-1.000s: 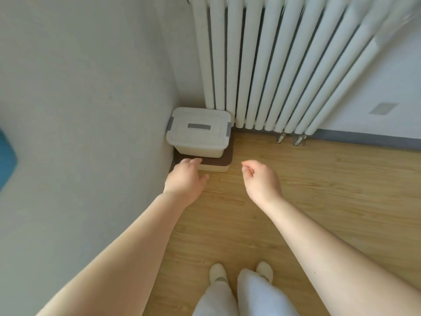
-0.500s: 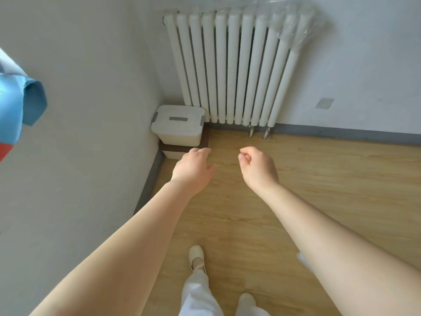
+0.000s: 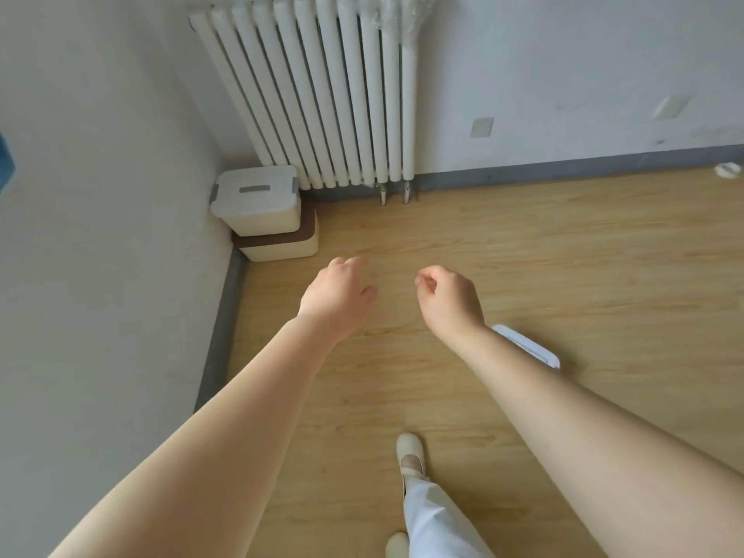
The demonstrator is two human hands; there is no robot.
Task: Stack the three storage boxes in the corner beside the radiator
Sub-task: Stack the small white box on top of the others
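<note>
Two storage boxes stand stacked in the corner left of the white radiator (image 3: 322,94). The upper one is a white box with grey clips and a grey handle (image 3: 257,201). It rests on a cream box with a brown lid (image 3: 282,245). A third white box (image 3: 527,346) lies on the floor at the right, mostly hidden behind my right forearm. My left hand (image 3: 340,296) hovers in front of the stack, fingers loosely apart and holding nothing. My right hand (image 3: 449,300) hangs beside it, fingers curled, with nothing in it.
White walls meet at the corner, with a grey skirting board (image 3: 219,336) along their base. The floor (image 3: 563,255) is light wood. My feet in pale shoes (image 3: 410,453) stand below. A small white object (image 3: 728,169) lies by the far right wall.
I have backed away from the corner, so the stack looks smaller and further off. Both hands have drawn back from the boxes. The third box has come into view at the right.
</note>
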